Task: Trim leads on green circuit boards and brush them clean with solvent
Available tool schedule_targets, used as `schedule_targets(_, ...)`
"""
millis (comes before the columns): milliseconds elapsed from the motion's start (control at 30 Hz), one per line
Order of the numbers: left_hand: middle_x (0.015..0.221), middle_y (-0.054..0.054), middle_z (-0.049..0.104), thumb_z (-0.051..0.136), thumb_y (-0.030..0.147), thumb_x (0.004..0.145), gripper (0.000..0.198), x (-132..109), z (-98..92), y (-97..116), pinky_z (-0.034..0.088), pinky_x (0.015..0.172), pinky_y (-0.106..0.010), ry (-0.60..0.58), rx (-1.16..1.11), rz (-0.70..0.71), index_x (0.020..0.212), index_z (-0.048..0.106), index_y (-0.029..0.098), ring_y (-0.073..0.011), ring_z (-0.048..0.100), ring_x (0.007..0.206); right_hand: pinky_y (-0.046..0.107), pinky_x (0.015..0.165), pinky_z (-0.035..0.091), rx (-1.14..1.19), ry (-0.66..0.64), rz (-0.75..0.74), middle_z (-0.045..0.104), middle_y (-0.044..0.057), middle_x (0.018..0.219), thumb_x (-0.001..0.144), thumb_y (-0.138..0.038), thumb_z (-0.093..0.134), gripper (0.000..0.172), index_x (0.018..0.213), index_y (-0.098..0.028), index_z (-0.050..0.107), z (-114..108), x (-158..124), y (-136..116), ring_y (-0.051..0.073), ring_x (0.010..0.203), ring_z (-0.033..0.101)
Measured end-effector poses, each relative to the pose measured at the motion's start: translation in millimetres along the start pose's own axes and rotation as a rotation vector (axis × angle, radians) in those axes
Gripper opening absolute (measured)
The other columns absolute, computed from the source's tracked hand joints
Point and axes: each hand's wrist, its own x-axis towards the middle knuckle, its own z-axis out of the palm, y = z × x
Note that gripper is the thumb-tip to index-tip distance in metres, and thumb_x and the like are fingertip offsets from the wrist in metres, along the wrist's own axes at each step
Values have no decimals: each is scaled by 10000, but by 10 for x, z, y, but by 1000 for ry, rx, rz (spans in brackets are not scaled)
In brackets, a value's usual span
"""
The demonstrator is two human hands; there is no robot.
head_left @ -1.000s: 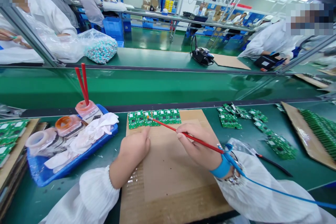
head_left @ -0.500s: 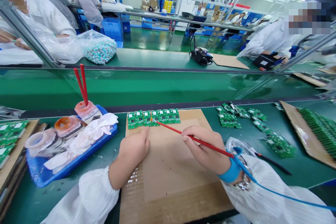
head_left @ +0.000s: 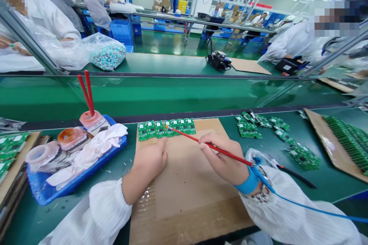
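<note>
"What does the right grip (head_left: 225, 159) hold?"
"A red brush (head_left: 185, 134), pinched. Its tip is at the green boards (head_left: 160, 131)."
"And the left grip (head_left: 151, 157)?"
"I can't tell if it's spread or closed. One finger points at the boards."
"Where are they?"
"On the far end of the cardboard (head_left: 198, 199), on the desk (head_left: 115, 166)."

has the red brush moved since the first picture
Yes, to the right: judged against the cardboard sheet, the red brush has shifted slightly, its tip now farther right along the green circuit boards.
</note>
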Motion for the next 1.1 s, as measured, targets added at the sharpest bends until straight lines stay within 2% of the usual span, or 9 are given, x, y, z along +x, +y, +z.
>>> schedule_targets(200, 1008, -115, 719, 389, 301, 865, 553, 58, 48, 56, 502, 711, -414, -3, -5, 33, 1411, 391, 212, -307, 680, 859, 194, 586, 444, 1, 2, -18, 637, -14, 673, 834, -138, 531, 116, 743, -194, 577, 34, -4, -7, 99, 627, 600)
schedule_targets(367, 998, -123, 717, 379, 303, 861, 551, 58, 48, 82, 499, 702, -418, 0, -4, 25, 1405, 400, 214, -315, 678, 860, 195, 545, 423, 14, -61, -12, 621, -19, 651, 839, -144, 520, 123, 740, -193, 574, -38, -40, -29, 94, 585, 578)
schedule_targets(600, 990, -126, 718, 369, 332, 863, 549, 51, 22, 100, 493, 685, -422, -11, 2, 28, 1398, 409, 214, -324, 676, 856, 192, 549, 422, 5, 6, 27, 624, -19, 655, 832, -143, 536, 123, 729, -200, 573, -53, -18, -15, 96, 599, 582)
schedule_targets(900, 971, -127, 723, 370, 328, 862, 559, 49, 8, 111, 488, 663, -400, -30, 6, 20, 1406, 395, 202, -319, 680, 846, 196, 536, 430, 45, -68, -9, 623, -13, 641, 841, -154, 514, 124, 745, -195, 581, -73, -61, -46, 97, 573, 580)
schedule_targets(1100, 975, -142, 719, 371, 340, 870, 553, 40, -15, 119, 484, 671, -399, -27, 11, 25, 1402, 399, 194, -318, 680, 855, 216, 572, 451, 16, -27, 46, 646, -1, 667, 838, -163, 515, 142, 714, -202, 574, -91, -2, -23, 121, 620, 605)
